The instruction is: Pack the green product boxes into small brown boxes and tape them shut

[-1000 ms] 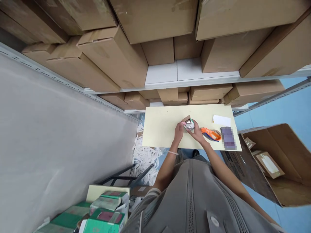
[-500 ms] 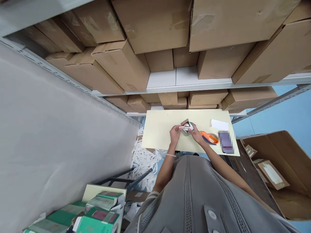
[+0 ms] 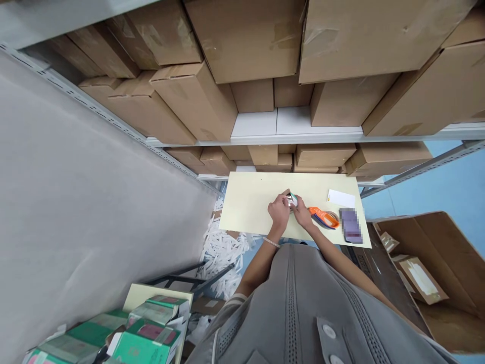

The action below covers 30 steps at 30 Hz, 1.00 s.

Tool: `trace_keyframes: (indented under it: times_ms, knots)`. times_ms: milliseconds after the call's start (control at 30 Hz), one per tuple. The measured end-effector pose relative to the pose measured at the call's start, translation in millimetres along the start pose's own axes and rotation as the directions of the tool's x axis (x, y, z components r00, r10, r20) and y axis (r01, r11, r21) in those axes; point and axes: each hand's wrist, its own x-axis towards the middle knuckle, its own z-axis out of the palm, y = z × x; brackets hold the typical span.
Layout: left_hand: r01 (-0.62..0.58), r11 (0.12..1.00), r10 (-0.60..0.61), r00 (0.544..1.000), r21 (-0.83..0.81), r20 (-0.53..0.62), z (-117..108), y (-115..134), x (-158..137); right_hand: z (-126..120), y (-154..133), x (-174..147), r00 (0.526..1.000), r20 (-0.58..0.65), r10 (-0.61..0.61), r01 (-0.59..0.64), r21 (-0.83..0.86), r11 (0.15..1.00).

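Observation:
Over the middle of the pale yellow board [image 3: 246, 202], my two hands meet at a small open box [image 3: 292, 198] with white and green sides. My right hand [image 3: 302, 213] grips its right side. On the left, my left hand [image 3: 279, 210] is closed with its fingertips at the box opening; what they pinch is hidden, and the hand covers much of the box. An orange and blue looped item, perhaps a tape cutter [image 3: 324, 217], lies just right of my right hand.
A white card [image 3: 341, 198] and a pixelated purple item [image 3: 350, 225] lie at the board's right. Brown cartons [image 3: 246, 45] fill the shelves ahead. An open carton [image 3: 447, 263] stands at right, green boxes [image 3: 147, 341] at lower left. Shredded paper [image 3: 223, 253] covers the floor.
My left hand has moved right and closer over the box. The pink strip it pinched is now out of sight. The view has tilted slightly.

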Motion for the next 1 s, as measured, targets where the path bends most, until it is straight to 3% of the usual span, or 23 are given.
trace_keyframes:
  times_ms: [100,300,500,733,867,1000]
  knots:
    - [0.100,0.995,-0.101,0.995,-0.009,-0.007,-4.7,-3.5,-0.2,0.2,1.7,0.6,0.999,-0.038,0.017,-0.017,0.003,1.000]
    - [-0.046,0.981,0.033,0.997,0.189,0.073,-10.4,4.9,8.5,0.0,8.4,0.5,0.999,-0.050,0.023,-0.022,0.007,1.000]
    - [-0.157,0.956,0.122,0.982,0.250,0.147,-15.0,8.8,4.0,1.6,10.8,3.4,0.998,-0.056,0.041,-0.042,-0.017,0.999]
    - [-0.193,0.885,0.103,0.969,0.425,0.225,-10.0,14.9,-0.6,6.1,11.7,5.3,0.996,-0.077,0.047,-0.050,-0.037,0.998]
    - [-0.264,0.874,0.158,0.948,0.407,0.275,-3.0,20.4,-2.2,5.3,14.6,3.9,0.996,-0.083,0.040,-0.044,-0.054,0.998]
    - [-0.199,0.906,0.096,0.956,0.374,0.276,-3.4,20.1,-1.0,3.6,16.0,5.0,0.995,-0.088,0.035,-0.042,-0.074,0.996]
